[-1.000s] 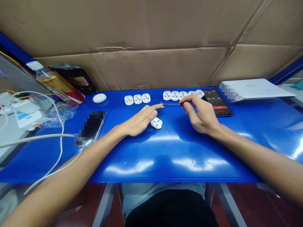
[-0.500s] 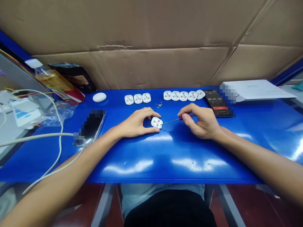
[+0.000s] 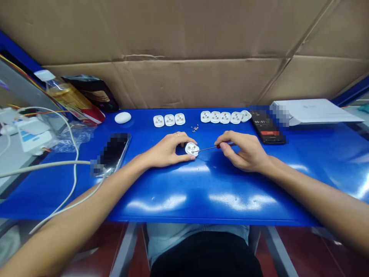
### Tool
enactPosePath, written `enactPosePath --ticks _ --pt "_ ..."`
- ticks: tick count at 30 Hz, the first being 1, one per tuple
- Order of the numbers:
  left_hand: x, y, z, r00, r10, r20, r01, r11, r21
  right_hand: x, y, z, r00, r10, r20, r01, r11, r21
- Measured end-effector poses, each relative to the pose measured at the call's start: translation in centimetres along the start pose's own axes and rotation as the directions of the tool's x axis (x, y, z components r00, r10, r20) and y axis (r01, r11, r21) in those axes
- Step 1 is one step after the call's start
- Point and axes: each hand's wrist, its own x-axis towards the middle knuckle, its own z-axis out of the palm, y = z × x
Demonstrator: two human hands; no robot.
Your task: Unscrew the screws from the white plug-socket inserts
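Note:
Between the thumb and fingers of my left hand is a small white plastic piece, rounded, with metal parts showing on its upper face. My right hand grips the red handle of a thin screwdriver, whose shaft points left. Its tip meets the white piece near a metal part at the front. Just beyond my left hand lies a small pile of screws. Further back, three similar white pieces stand in a row, and several more white pieces line up to their right.
A running timer shows on a phone at the right, beside a white box. On the left are another phone, a white oval object, a bottle and a cable crossing my left forearm. Cardboard stands behind the table.
The screwdriver's tip has shifted slightly left on the white piece, and my right hand has moved a little left with it. My left hand keeps its hold.

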Motion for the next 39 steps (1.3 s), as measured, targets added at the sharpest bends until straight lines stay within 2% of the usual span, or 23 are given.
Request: enactPosePath --ticks 3,8,12,14,17,20,27,34,39 --pt "0.0 0.2 0.0 1.0 -0.007 0.004 0.007 1.0 -0.002 0.0 -0.2 0.0 1.0 0.019 -0.001 -0.019 0.999 -0.046" --pt "0.0 0.6 0.2 1.0 -0.008 0.0 0.008 1.0 0.015 0.0 -0.9 0.0 0.991 0.131 -0.032 -0.134 0.982 -0.132" --pt "-0.1 0.6 0.5 1.0 -0.003 -0.019 0.003 1.0 0.019 0.2 -1.2 0.0 0.988 0.148 -0.054 -0.153 0.983 -0.097" --pt "-0.1 0.5 0.6 1.0 0.0 -0.028 0.001 1.0 0.013 0.3 -1.3 -0.1 0.989 0.146 -0.022 -0.147 0.989 -0.034" --pt "-0.1 0.4 0.6 0.999 0.003 -0.036 -0.003 1.0 0.017 0.5 -1.2 -0.4 0.998 0.042 0.038 -0.043 0.998 0.04" --pt "-0.1 0.5 0.5 0.999 0.014 -0.035 -0.014 1.0 0.02 0.5 -1.0 -0.5 0.999 -0.027 0.03 0.026 0.998 0.051" --pt "-0.1 0.6 0.3 1.0 0.008 -0.022 -0.007 0.999 0.032 0.2 -0.9 -0.1 0.995 0.099 -0.014 -0.099 0.995 -0.015" --pt "-0.1 0.4 0.3 1.0 0.011 -0.011 -0.01 1.0 0.022 0.4 -1.0 -0.5 0.999 0.034 0.034 -0.036 0.998 0.059" --pt "-0.1 0.4 0.2 1.0 0.007 -0.012 -0.006 1.0 0.018 0.2 -0.8 -0.2 0.996 0.094 0.008 -0.094 0.996 -0.011"
